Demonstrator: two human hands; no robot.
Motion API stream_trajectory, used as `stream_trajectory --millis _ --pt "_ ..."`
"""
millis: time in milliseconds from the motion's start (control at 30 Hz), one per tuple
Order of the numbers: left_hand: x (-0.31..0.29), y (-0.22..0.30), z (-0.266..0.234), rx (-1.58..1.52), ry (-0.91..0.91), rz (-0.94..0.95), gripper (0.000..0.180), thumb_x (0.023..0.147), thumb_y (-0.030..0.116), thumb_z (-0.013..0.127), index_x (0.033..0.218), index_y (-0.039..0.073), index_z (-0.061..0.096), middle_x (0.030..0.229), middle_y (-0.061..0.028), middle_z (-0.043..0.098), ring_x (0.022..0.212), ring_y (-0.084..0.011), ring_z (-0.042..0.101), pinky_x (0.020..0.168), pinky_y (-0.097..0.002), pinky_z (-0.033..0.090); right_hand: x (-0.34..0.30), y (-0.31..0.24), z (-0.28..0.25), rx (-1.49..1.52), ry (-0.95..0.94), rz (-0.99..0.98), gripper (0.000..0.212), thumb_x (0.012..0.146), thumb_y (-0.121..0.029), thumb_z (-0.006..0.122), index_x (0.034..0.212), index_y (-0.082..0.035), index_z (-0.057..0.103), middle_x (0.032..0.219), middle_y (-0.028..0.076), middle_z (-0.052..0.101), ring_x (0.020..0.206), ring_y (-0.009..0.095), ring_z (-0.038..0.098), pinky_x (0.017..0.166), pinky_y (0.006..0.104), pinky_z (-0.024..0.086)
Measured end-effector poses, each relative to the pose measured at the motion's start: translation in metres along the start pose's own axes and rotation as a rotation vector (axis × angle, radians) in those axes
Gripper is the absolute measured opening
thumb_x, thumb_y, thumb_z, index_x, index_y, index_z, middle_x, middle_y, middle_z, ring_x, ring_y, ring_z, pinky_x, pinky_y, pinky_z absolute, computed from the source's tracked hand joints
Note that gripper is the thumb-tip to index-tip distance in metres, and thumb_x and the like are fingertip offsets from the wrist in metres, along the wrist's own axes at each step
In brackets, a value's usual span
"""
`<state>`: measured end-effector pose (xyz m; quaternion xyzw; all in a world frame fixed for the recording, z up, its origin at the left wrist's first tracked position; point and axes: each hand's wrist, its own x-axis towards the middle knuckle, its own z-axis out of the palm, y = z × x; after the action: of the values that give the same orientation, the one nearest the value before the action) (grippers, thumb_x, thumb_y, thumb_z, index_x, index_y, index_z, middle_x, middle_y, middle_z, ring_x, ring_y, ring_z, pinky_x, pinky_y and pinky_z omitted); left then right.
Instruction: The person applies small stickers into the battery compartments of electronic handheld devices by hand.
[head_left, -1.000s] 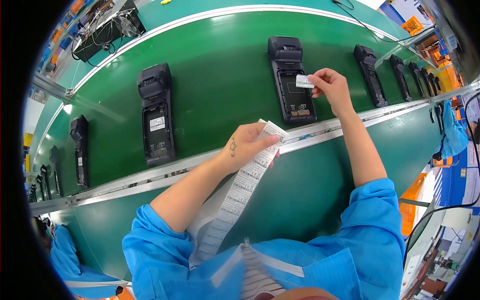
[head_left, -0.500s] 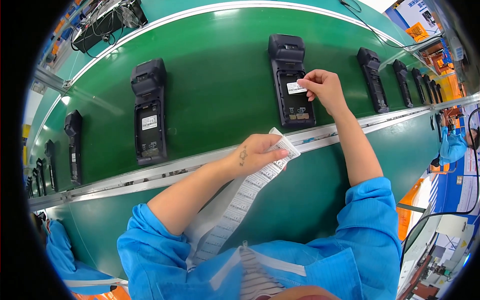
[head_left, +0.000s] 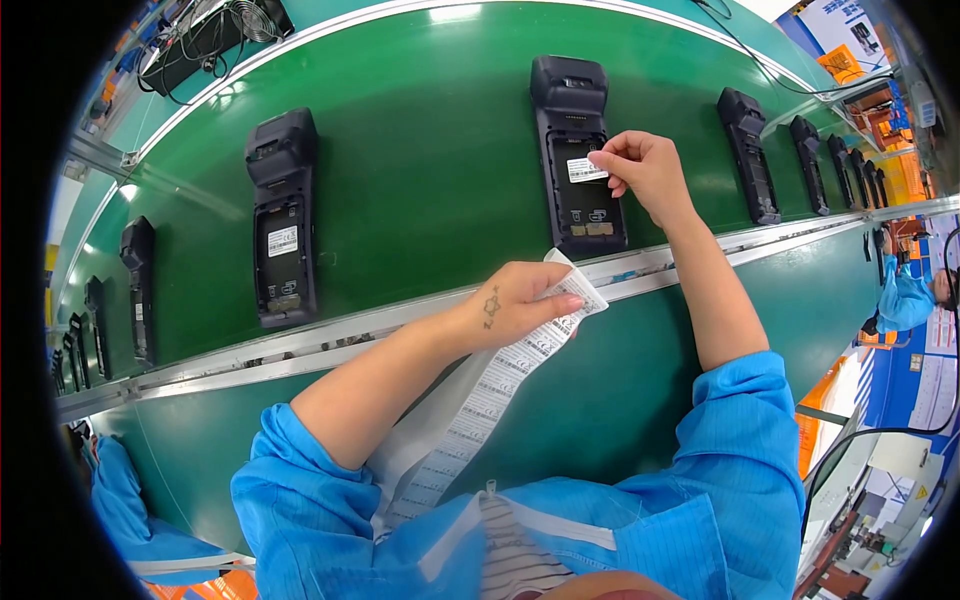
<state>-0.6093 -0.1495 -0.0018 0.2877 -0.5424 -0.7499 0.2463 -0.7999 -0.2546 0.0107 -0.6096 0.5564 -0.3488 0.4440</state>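
- Step in hand, as judged: white label being placed in the open recess of the dark handheld device.
- Label best squared to the recess walls before any pressure is applied; free left edge best laid first, then smoothed toward the pinched end.
- Sticky face best not touched; grip best limited to the one corner. If pressed down skewed, creasing or lifting seems likely.
- Neighbouring device, well left of the right-hand fingers, can be used as reference: a label is seated there, roughly square.
- Right hand: thumb and index finger pinched together on the label's right end. Rest of label projects left of the fingertips, over the recess. Contact with recess floor can't be told.
- Device body is reached over from its right side; head lies beyond the fingers, lower end nearer the wearer.
- Left hand: fingers clamped on label strip near its upper end; strip hangs below them toward the wearer.
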Motion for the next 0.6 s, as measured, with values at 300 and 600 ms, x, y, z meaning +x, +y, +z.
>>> stream_trajectory --millis 300,600 --pt "0.006 0.008 0.002 -0.129 -0.064 -0.11 0.018 0.083 0.012 0.048 0.095 -0.002 0.052 0.086 -0.0067 0.059 0.074 -0.0094 0.057 0.066 -0.0212 0.045 0.005 -0.005 0.001 -0.318 -0.03 -0.063 0.018 0.069 -0.015 0.066 0.068 -0.001 0.055 0.055 0.001 0.052 0.046 0.006 0.048 0.04 0.0187 0.039" --pt "0.011 0.002 0.0 -0.037 -0.011 0.078 0.017 0.082 0.008 0.048 0.095 -0.002 0.052 0.086 -0.0079 0.058 0.076 -0.0128 0.057 0.069 -0.0239 0.044 -0.033 -0.023 0.0 -0.306 -0.207 -0.068 0.017 0.072 -0.018 0.062 0.07 -0.003 0.055 0.058 -0.001 0.052 0.053 0.004 0.046 0.047 0.0176 0.036"
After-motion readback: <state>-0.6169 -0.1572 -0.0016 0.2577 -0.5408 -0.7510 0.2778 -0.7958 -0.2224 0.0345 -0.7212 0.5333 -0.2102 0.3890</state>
